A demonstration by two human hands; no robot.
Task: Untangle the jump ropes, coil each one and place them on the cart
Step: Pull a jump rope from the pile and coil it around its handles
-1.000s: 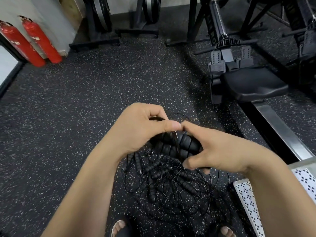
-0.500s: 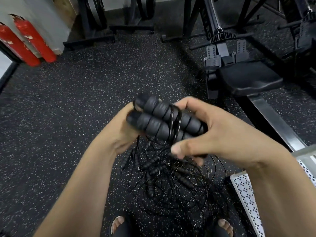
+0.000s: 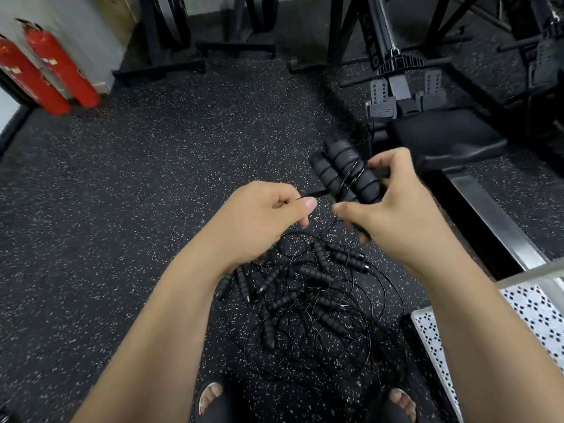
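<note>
— While the right grip (image 3: 396,215) is clamped round the bundled jump rope (image 3: 345,172), what does that rope look like?

— 2 black foam handles, ribbed, lie side by side and tilt up and away from the person. Thin black cord is wound several turns across their middle. The bundle is held in the air above the floor.

— And the left grip?

— The left grip (image 3: 262,218) is together, thumb and fingers pinching a short stretch of cord (image 3: 311,194) that runs straight across to the handles. The 2 hands are near each other but apart.

— Where are the other ropes?

— A tangled pile (image 3: 305,300) lies on the speckled rubber floor (image 3: 122,209), below the hands. Many ribbed black handles point every way, and thin cords loop over and through one another. I cannot tell how many ropes are in it.

— And the cart?

— The cart (image 3: 537,309) shows at the lower right, a white perforated shelf with a metal rim, just beside the pile.

— What else is around, and what gets in the way?

— A rowing machine (image 3: 442,138) stands on the right, its seat just beyond the bundle and its rail running down toward the cart. 2 red fire extinguishers (image 3: 45,68) lean by the wall at far left, well apart from the ropes. 2 sandalled feet (image 3: 210,398) show at the bottom edge, at the pile's near side. Both forearms cross over the pile and hide its edges.
</note>
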